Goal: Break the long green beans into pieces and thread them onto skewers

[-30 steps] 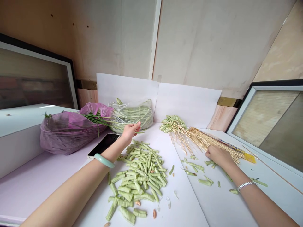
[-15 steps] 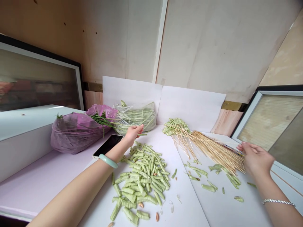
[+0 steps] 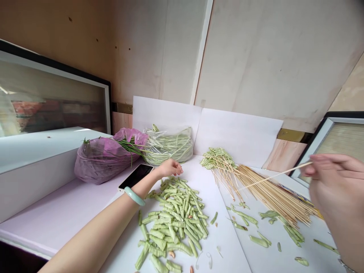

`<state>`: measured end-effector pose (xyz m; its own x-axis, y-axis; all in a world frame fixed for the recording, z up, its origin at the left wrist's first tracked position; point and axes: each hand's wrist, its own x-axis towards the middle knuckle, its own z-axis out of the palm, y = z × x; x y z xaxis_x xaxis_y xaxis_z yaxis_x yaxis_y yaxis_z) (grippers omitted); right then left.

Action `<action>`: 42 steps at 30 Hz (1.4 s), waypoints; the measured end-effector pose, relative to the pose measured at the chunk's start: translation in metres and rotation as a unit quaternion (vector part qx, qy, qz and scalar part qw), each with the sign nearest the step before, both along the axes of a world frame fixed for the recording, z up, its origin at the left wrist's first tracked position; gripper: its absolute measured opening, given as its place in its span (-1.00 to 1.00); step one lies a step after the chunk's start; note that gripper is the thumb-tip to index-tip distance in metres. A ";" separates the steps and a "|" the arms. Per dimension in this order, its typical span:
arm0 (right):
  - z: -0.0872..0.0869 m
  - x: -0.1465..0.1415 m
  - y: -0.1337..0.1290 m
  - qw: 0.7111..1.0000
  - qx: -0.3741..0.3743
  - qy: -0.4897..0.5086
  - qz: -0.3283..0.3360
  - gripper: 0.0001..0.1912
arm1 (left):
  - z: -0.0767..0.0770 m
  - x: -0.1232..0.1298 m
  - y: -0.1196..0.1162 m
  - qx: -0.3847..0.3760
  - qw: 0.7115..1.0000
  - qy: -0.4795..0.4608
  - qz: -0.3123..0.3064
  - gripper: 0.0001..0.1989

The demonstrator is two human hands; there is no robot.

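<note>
- Right hand [image 3: 335, 185], at the right edge of the frame: fingers pinched together on a single bamboo skewer [image 3: 275, 175], which points left over the skewer bundle.
- Left hand [image 3: 170, 168], centre: fingers loosely curled, gripping nothing, just beyond the pile of cut long beans [image 3: 178, 223] on the bench [image 3: 57, 214].
- Loose bamboo skewers [image 3: 273, 197], right of centre, lie with their far ends under bean-threaded skewers [image 3: 217, 159].
- Smartphone [image 3: 135, 176] lies just beside the left wrist.
- Clear plastic bag of long beans [image 3: 167, 146] stands against white boards, upper centre.

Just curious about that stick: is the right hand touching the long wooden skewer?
Touching: the head view shows the right hand gripping one end of the skewer, raised above the pile of skewers.
</note>
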<state>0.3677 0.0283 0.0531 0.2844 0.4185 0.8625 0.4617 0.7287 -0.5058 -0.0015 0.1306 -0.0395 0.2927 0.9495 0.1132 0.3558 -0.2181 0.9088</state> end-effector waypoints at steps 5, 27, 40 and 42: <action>0.001 -0.072 0.009 0.992 -0.093 -0.019 0.084 -0.77 | -0.001 0.007 -0.005 0.051 0.989 0.111 -0.078 -0.89; 0.025 -0.097 0.063 0.962 -0.165 -0.062 0.207 -0.68 | -0.014 0.013 -0.008 0.154 0.948 0.272 -0.057 -0.84; -0.037 -0.111 0.079 0.833 -0.358 -0.326 0.267 -0.77 | -0.004 0.017 -0.001 0.124 0.928 0.335 -0.106 -0.83; -0.052 -0.108 0.077 0.807 -0.385 -0.358 0.269 -0.76 | -0.003 0.019 0.002 0.120 0.923 0.345 -0.119 -0.84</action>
